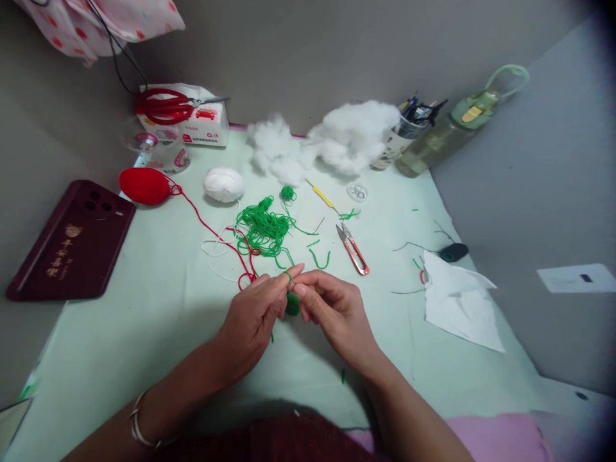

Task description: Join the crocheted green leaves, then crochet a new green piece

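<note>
Hands meet over the middle of a pale green table (120, 333), seen from above. The left hand (253, 317) has green yarn looped round its forefinger, with thumb and fingers closed on the strand. The right hand (334, 311) pinches the same yarn where the fingertips touch. Just below the fingertips, between the two hands, sits a small green ball (292, 304), partly hidden; whether either hand grips it cannot be told. A metal bangle (139, 427) circles the left wrist.

Just beyond the hands lies a loose green tangle (262, 228), with a red strand (212, 230) running through it back to a red yarn ball (144, 185) at the left. Beside that is a white yarn ball (223, 184). Right of the tangle lie red snips (353, 249) and a yellow hook (322, 195). White stuffing (332, 141) is heaped along the far edge, next to a pen cup (402, 135) and a green bottle (452, 131). Red scissors (166, 106) rest on a tissue box (202, 128) at far left. A dark red phone (72, 240) lies off the table's left edge. White paper (457, 301) sits at the right.
</note>
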`<act>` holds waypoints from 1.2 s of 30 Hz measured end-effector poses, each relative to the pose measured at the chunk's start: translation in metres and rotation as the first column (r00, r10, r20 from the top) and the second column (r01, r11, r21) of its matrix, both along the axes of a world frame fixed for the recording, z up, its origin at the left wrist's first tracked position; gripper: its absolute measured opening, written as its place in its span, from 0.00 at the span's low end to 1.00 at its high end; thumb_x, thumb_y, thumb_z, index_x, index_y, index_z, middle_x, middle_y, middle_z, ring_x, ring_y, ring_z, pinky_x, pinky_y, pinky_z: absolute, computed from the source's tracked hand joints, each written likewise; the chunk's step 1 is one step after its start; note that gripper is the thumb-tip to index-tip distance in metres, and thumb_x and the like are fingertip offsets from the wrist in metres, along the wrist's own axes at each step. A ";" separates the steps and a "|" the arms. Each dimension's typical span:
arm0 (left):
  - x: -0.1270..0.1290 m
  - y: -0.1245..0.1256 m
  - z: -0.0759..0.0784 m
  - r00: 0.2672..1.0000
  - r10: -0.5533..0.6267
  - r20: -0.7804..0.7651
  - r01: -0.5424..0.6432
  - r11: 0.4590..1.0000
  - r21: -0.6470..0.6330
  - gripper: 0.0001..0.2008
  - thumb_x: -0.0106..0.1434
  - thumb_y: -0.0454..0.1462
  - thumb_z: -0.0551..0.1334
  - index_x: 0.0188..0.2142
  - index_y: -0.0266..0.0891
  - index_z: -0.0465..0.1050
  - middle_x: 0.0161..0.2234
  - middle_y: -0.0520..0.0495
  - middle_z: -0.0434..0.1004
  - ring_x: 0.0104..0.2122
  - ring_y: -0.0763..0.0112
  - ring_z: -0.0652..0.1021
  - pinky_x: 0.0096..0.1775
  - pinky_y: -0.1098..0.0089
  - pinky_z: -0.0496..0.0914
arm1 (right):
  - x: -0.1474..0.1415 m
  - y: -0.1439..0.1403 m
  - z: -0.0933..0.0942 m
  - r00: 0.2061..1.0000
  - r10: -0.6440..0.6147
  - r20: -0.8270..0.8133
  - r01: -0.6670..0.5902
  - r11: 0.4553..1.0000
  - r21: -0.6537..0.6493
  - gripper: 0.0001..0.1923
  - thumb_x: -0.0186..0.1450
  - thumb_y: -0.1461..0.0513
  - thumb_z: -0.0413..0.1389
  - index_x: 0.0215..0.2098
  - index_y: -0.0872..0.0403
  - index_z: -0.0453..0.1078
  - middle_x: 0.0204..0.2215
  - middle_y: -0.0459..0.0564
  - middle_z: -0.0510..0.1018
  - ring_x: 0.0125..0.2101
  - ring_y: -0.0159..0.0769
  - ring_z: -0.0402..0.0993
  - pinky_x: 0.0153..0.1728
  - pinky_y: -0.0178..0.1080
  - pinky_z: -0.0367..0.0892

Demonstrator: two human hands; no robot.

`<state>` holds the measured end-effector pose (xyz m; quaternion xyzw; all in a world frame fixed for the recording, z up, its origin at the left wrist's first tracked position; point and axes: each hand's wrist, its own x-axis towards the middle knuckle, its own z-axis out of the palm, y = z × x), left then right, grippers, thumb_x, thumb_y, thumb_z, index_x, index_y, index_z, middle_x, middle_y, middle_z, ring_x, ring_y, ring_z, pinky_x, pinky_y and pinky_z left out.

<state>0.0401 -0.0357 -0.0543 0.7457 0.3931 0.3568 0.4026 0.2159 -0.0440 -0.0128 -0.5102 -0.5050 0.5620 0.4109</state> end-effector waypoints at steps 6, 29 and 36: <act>0.001 0.002 0.003 1.000 0.015 -0.021 -0.015 1.000 0.021 0.22 0.76 0.35 0.50 0.66 0.41 0.67 0.28 0.53 0.72 0.30 0.68 0.71 0.36 0.69 0.67 | 0.008 0.004 0.004 1.000 0.005 -0.012 -0.003 0.994 0.105 0.07 0.68 0.59 0.63 0.33 0.52 0.80 0.31 0.47 0.80 0.35 0.32 0.76 0.40 0.36 0.71; 0.003 0.001 0.000 1.000 0.022 -0.021 -0.017 0.980 0.199 0.22 0.76 0.31 0.51 0.67 0.36 0.65 0.28 0.53 0.70 0.30 0.70 0.71 0.36 0.71 0.67 | 0.000 0.002 -0.002 0.969 -0.094 0.230 0.045 0.977 0.210 0.08 0.70 0.61 0.58 0.34 0.54 0.78 0.20 0.40 0.71 0.20 0.25 0.62 0.23 0.30 0.60; 0.005 0.003 0.005 0.997 0.030 -0.076 -0.014 0.979 0.203 0.20 0.77 0.33 0.50 0.65 0.33 0.67 0.28 0.52 0.72 0.30 0.69 0.72 0.34 0.71 0.67 | 0.000 0.000 0.000 0.972 -0.038 0.233 -0.002 0.986 0.166 0.11 0.71 0.60 0.57 0.32 0.55 0.76 0.19 0.39 0.67 0.20 0.25 0.58 0.23 0.30 0.57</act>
